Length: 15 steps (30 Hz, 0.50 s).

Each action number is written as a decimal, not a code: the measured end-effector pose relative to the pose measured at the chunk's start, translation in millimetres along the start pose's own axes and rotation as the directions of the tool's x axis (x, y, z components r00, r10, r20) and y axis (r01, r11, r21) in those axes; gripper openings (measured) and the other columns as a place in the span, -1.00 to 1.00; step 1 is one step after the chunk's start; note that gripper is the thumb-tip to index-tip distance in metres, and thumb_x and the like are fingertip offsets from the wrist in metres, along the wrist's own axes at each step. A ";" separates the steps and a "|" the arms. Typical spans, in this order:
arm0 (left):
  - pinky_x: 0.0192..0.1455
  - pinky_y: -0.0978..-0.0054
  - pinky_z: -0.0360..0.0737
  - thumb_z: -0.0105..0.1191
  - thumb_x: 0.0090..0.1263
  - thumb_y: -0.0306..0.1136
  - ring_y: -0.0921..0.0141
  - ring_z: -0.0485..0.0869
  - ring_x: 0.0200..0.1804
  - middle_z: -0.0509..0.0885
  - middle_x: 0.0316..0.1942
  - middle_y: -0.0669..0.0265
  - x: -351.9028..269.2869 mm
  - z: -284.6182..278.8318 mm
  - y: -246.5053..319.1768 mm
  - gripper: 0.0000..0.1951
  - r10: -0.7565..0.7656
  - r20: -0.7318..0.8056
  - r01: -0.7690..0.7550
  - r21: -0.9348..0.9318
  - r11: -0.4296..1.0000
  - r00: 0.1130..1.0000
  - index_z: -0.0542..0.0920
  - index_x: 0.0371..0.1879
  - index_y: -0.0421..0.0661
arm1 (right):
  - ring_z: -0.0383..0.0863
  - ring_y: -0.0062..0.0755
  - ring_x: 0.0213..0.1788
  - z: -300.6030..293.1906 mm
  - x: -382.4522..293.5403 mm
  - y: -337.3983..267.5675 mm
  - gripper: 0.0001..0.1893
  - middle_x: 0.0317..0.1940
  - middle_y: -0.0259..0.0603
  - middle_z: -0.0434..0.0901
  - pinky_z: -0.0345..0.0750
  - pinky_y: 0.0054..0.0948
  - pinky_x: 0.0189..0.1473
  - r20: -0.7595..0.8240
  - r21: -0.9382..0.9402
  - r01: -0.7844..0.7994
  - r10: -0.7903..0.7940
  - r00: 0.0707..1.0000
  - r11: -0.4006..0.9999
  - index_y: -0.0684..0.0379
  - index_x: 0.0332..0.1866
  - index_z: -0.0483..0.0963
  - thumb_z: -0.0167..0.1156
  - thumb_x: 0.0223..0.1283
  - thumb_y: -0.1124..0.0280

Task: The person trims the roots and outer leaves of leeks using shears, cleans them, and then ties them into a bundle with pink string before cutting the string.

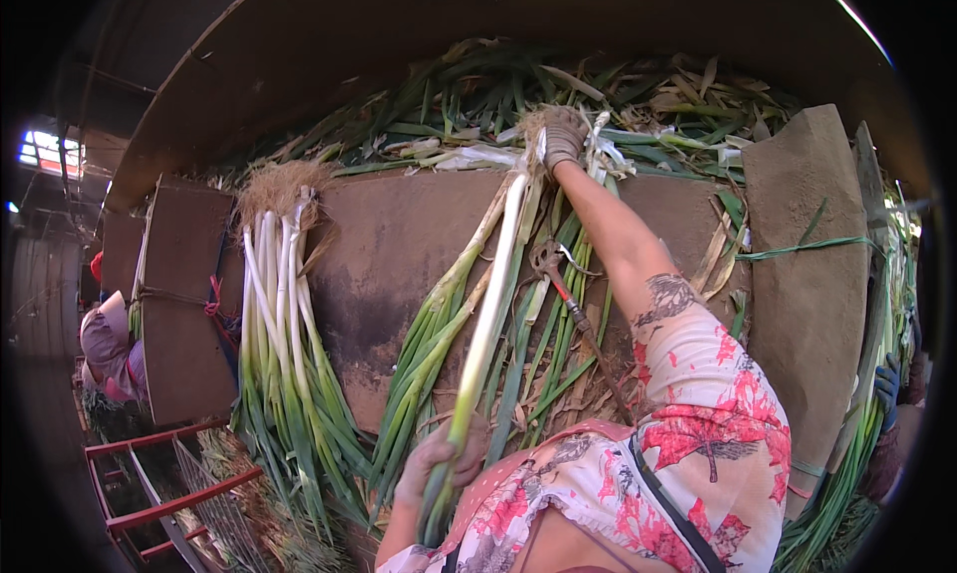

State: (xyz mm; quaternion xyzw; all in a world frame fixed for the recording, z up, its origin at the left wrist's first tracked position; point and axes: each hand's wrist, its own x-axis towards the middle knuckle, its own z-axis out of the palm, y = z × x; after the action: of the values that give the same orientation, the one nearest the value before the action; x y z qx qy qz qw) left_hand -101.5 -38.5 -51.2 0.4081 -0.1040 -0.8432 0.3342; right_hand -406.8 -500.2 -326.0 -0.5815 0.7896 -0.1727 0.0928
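A gloved left hand (442, 457) is closed around the green leaves of a leek-like green onion (487, 326), whose white shank slants up across the bench (359, 274). My gloved right hand (564, 135) is at the root end, over the far edge of the bench, beside peeled white leaf strips; its fingers are partly hidden. More long green onions (441, 311) lie just left of the held one. An air nozzle or similar metal tool (564, 292) with a red part lies to the right, below my right forearm. Farther left rests a pile of trimmed-looking onions with roots (284, 274).
Stripped leaves (478, 94) are heaped behind the bench. Upright boards stand at the left (191, 296) and right (807, 289). A red metal rack (172, 502) is at lower left. A co-worker (116, 348) is beyond the left board; another person's blue-gloved hand (887, 393) is at far right.
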 end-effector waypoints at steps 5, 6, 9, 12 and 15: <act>-0.69 0.55 0.31 0.32 -0.03 -0.16 0.51 0.32 -0.70 0.52 -0.52 0.33 -127.5 -10.1 33.2 -0.24 0.477 -0.500 -0.292 0.405 0.867 0.723 0.49 0.19 -0.33 | 0.70 -0.16 0.01 -11.6 18.5 12.5 -0.60 -0.05 -0.22 0.75 0.53 -0.12 0.07 0.069 -0.261 -0.007 0.026 0.997 0.965 0.00 -0.11 0.74 -0.02 0.35 0.05; -0.63 0.60 0.28 0.29 -0.07 -0.17 0.53 0.33 -0.66 0.53 -0.50 0.37 -143.1 -13.9 50.7 -0.24 0.571 -0.541 -0.295 0.513 0.806 0.618 0.49 0.20 -0.28 | 0.71 0.02 -0.02 -21.4 14.9 8.4 -0.58 -0.05 0.00 0.72 0.59 -0.11 0.01 0.176 -0.199 0.075 -0.039 0.984 0.977 0.13 -0.15 0.71 -0.02 0.31 0.07; -0.42 0.62 0.27 0.12 0.13 -0.17 0.57 0.35 -0.47 0.46 -0.45 0.47 -177.8 -30.8 127.7 -0.29 0.809 -0.503 0.119 0.863 0.492 0.304 0.45 0.34 -0.16 | 0.61 0.03 0.21 -66.0 -26.6 -2.4 -0.40 0.21 0.07 0.59 0.53 -0.09 0.20 0.106 0.093 0.222 -0.232 0.967 0.970 0.11 0.31 0.47 0.22 0.21 0.04; 0.03 0.20 0.55 0.14 0.40 -0.32 0.17 0.63 -0.07 0.61 -0.07 0.05 -150.9 -73.9 201.6 -0.42 0.904 -0.229 0.784 0.599 -0.163 0.362 0.39 0.42 -0.14 | 0.32 -0.02 0.46 -106.7 -123.1 3.2 -0.26 0.45 0.02 0.31 0.34 -0.11 0.40 -0.191 -0.031 0.362 -0.361 0.913 0.932 0.09 0.49 0.27 0.23 0.25 0.01; 0.21 0.22 0.56 0.17 0.39 -0.50 0.21 0.63 0.12 0.63 0.13 0.08 -50.4 -110.4 181.6 -0.54 0.913 -0.044 0.294 0.952 -0.084 0.405 0.50 0.29 -0.19 | 0.20 -0.06 0.53 -131.9 -238.7 26.2 -0.18 0.48 -0.01 0.25 0.18 -0.20 0.51 -0.018 -0.016 0.314 -0.315 0.949 0.949 0.13 0.53 0.19 0.27 0.23 -0.02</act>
State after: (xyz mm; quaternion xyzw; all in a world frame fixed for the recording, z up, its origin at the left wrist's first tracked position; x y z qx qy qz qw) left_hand 91.4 -132.2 -9.8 0.7779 -0.5913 -0.0692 0.2011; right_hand -402.6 -244.7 -227.1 -0.6986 0.6888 -0.1864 0.0523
